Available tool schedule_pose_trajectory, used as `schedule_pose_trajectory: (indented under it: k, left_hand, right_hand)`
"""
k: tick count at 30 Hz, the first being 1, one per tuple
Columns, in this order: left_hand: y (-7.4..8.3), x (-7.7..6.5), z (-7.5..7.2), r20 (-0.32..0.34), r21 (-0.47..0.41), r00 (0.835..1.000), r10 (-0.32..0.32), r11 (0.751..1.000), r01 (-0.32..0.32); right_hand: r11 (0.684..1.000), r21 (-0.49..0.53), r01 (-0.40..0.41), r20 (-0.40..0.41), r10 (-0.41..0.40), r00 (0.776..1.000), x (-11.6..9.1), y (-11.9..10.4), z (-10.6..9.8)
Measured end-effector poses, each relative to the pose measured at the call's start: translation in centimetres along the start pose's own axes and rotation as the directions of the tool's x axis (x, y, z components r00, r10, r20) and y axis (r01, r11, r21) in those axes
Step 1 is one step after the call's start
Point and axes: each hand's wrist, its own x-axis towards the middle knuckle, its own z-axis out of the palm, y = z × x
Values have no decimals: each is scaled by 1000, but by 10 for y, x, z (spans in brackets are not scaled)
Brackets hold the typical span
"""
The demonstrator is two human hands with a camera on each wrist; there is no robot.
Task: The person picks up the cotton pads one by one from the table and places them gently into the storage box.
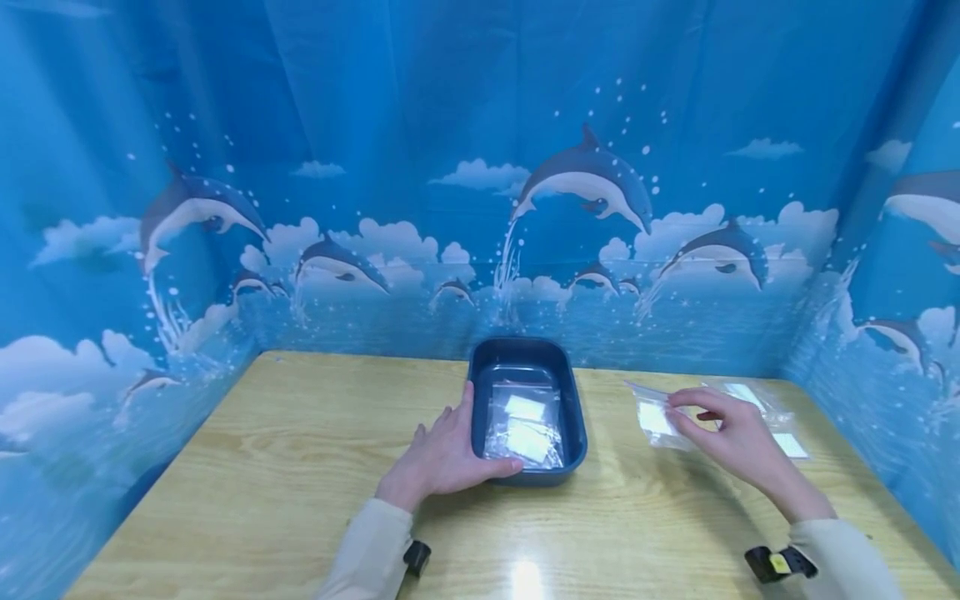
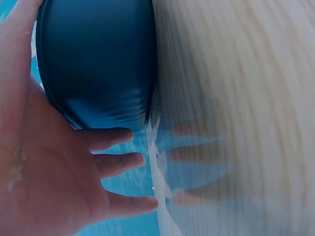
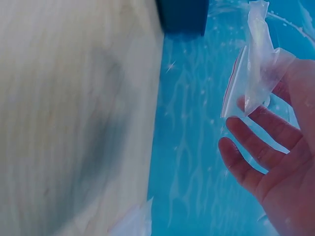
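Note:
A dark blue rectangular bin (image 1: 576, 421) stands on the table with several small clear zip bags (image 1: 525, 429) inside, white pieces showing through them. My left hand (image 1: 446, 457) rests at its near left corner, thumb across the front rim and index finger along the left side. In the left wrist view, three fingers extend straight beside the bin wall (image 2: 98, 59). To the right of the bin, my right hand (image 1: 731, 433) pinches another clear zip bag (image 1: 651, 417) between thumb and index finger, above the table. The right wrist view shows this bag (image 3: 258, 54) hanging upright, the other fingers spread loosely.
More zip bags with white pieces (image 1: 789, 444) lie on the table behind and beside the right hand. The wooden table (image 1: 300, 467) ends at a blue dolphin-print curtain (image 1: 390, 167) at the back and sides. Each wrist wears a black strapped device (image 1: 780, 564).

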Motion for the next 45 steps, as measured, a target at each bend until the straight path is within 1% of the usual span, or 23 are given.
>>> schedule_pose_trajectory:
  k: [4, 9, 14, 17, 27, 32, 40, 45]
  left_hand:
    - [0, 0, 0, 0, 1, 1000, 1, 1000, -1]
    - [0, 1, 0, 0, -2, 1000, 3, 1000, -3]
    - [1, 0, -1, 3, 0, 1000, 3, 1000, -3]
    - [0, 0, -1, 4, 2, 1000, 2, 1000, -2]
    - [-1, 1, 0, 15, 6, 1000, -2, 1000, 2]
    - [-1, 1, 1, 16, 9, 1000, -4, 1000, 4]
    - [-1, 2, 1, 12, 8, 1000, 5, 1000, -5]
    - [-1, 2, 1, 17, 12, 1000, 6, 1000, -6]
  right_hand:
    - [1000, -13, 11, 10, -11, 1000, 12, -8, 7]
    - [1000, -23, -2, 36, 3, 999, 22, -19, 16]
    - [1000, 2, 16, 42, -16, 999, 30, -30, 25]
    - [999, 22, 42, 40, -43, 998, 35, -36, 30]
    - [991, 75, 115, 68, -120, 991, 47, -52, 48]
    - [988, 92, 126, 88, -134, 987, 52, -59, 58]
    - [985, 125, 117, 131, -133, 982, 58, -65, 75]
    - [980, 149, 135, 130, -155, 979, 59, -67, 84]
